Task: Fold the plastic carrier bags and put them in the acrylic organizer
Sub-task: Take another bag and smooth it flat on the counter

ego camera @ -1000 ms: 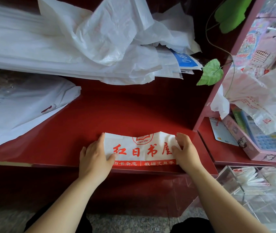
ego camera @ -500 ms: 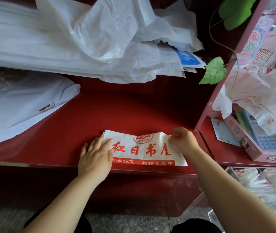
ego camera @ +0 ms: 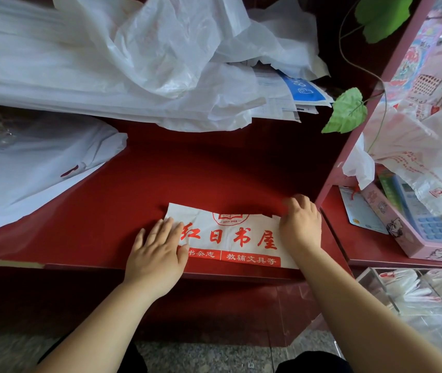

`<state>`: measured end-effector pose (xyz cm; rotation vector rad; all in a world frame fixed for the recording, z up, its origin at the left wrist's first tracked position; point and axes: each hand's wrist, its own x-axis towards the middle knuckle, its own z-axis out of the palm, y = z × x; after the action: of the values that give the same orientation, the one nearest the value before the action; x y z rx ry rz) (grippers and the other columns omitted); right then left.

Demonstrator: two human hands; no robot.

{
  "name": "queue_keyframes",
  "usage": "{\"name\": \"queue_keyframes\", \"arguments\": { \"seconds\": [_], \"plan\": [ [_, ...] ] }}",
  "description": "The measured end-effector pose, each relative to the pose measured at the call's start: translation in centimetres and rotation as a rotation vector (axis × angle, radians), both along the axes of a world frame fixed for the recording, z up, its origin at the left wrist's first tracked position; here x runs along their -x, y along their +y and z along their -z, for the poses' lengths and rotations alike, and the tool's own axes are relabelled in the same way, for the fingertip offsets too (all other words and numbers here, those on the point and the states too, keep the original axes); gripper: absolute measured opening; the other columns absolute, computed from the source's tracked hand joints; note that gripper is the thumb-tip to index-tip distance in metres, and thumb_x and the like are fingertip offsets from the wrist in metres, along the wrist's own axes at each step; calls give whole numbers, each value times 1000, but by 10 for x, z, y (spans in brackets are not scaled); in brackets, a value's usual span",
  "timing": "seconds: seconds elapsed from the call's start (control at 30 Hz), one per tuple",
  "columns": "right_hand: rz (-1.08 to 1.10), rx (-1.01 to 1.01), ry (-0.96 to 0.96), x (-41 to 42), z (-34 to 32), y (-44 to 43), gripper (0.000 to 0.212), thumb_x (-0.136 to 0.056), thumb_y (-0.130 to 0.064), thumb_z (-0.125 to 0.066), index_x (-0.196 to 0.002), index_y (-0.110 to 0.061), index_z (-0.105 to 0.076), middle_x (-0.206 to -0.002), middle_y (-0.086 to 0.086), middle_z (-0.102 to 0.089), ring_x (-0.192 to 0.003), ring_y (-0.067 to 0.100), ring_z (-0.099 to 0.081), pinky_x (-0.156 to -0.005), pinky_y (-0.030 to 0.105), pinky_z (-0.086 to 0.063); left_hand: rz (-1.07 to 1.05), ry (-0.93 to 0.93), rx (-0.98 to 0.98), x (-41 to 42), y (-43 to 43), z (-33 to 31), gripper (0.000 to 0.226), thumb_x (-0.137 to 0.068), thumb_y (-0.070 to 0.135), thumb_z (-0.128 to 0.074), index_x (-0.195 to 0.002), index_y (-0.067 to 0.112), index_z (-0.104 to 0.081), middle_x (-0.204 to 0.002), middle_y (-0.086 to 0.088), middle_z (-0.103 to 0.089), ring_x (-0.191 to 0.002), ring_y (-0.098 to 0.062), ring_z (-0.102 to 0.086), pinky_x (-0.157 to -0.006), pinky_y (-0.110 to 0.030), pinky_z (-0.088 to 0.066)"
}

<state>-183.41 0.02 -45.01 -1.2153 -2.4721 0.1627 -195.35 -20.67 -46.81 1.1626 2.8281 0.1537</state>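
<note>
Lying flat at the near edge of the red bench (ego camera: 214, 179), the folded carrier bag (ego camera: 230, 238) is judged to be light, limp, slippery film; take hold at both ends. The left hand (ego camera: 158, 254) presses its left end with straight fingers. The right hand (ego camera: 299, 227) covers the right end, curled; whether it pinches cannot be told.
</note>
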Motion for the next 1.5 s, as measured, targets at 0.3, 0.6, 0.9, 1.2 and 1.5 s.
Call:
{"name": "queue_keyframes", "arguments": {
  "seconds": [0.3,0.6,0.9,1.2,1.5],
  "plan": [
    [-479,127,-354,10,17,-65,71,-88,-60,-6,-148,-21,-7,-156,-2,3,-143,13,8,-111,28,13,-1,6,4,-1,0,-2,53,-99,39,-12,-147,24,7,-155,5,11,-142,-10,11,-114,-33,6],
    [-257,-129,-145,-34,3,-26,42,-95,-28,-36,-130,-9,-48,-139,12,-43,-129,29,-40,-109,35,-24,5,36,18,0,-3,2,65,-92,59,-7,-147,27,0,-156,6,3,-143,-14,6,-114,-35,3],
    [-494,-61,-369,-40,11,-43,124,-53,-91,9,-139,-14,-37,-148,-1,-32,-137,13,-29,-111,37,-18,456,271,-376,23,-56,22,60,-55,29,-81,-107,24,-50,-97,8,-49,-107,-19,-44,-111,-30,-8],
    [-619,-330,-108,-15,20,-88,89,-50,-59,-74,-123,-17,-48,-129,9,-56,-113,26,-58,-95,35,-45,599,304,-625,8,-50,13,22,-67,13,-47,-81,21,-61,-67,4,-56,-70,-12,-44,-71,-23,-38],
    [-720,-40,394,-29,52,-99,33,-86,-32,-48,-93,-11,-73,-97,0,-72,-100,12,-59,-89,25,-45,661,94,-673,-17,-37,5,33,-69,38,-58,-100,29,-56,-100,7,-66,-95,-5,-53,-98,-19,-30]
  ]
}}
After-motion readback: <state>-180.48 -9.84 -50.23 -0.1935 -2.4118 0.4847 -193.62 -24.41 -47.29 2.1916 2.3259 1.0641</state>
